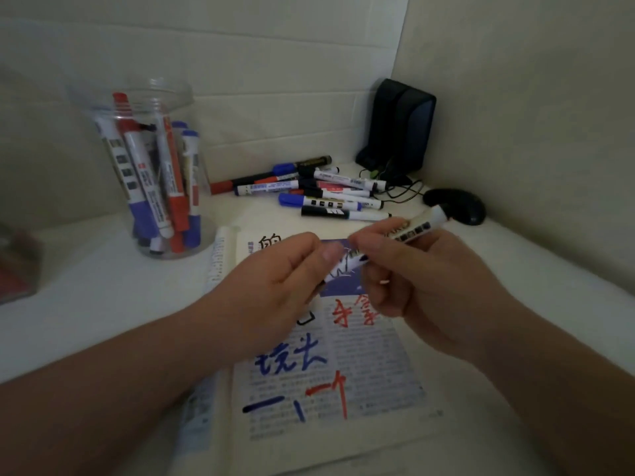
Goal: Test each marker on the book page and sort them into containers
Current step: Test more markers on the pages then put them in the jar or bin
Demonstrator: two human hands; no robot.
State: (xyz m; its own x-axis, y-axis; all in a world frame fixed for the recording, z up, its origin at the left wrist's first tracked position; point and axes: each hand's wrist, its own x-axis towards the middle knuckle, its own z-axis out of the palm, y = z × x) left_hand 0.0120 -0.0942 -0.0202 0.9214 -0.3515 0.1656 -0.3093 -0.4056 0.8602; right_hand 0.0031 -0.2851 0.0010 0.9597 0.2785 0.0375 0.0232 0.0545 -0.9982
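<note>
Head view: white-barrelled marker [417,228] gripped by right hand [433,286], tip end pinched by left hand [271,290]; hands best drawn apart along barrel.

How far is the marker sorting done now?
Done: several markers stand in the clear jar, and the book page bears blue and red test strokes. In hand: the left hand and right hand hold one marker above the page. Left: a pile of markers lies by the wall.
</note>
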